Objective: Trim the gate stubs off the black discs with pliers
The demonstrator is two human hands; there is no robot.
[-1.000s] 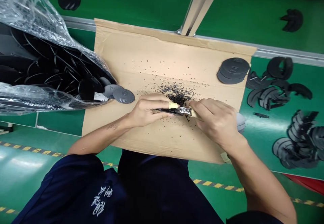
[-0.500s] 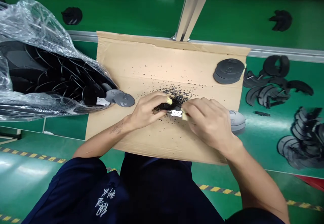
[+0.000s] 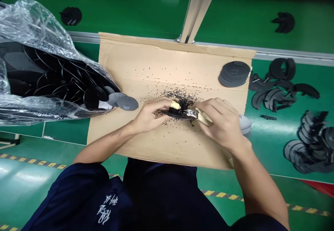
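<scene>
Between the thumb and fingers of my left hand (image 3: 152, 114) is a black round plastic part (image 3: 180, 115), tilted, with its rim toward me. One left finger wears a yellow finger cover. My right hand (image 3: 221, 121) is closed round the pale handles of a pair of nippers (image 3: 192, 113). The metal jaws are at the right part of the black part; whether they bite on it I cannot tell. Under and behind both hands lies a heap of small black clippings (image 3: 182, 97), scattered over the cardboard sheet (image 3: 156, 56).
A clear plastic bag (image 3: 44, 25) with black parts lies at the left, two grey discs (image 3: 127, 103) at its mouth. Stacked discs (image 3: 235, 73) stand on the cardboard's far right. Black pieces (image 3: 279, 98) lie farther right. A metal post (image 3: 199, 11) rises behind.
My right hand has shifted slightly right and turned, so the nippers' jaws and handles show more. The black part in my left hand has tilted, showing its long rim.
</scene>
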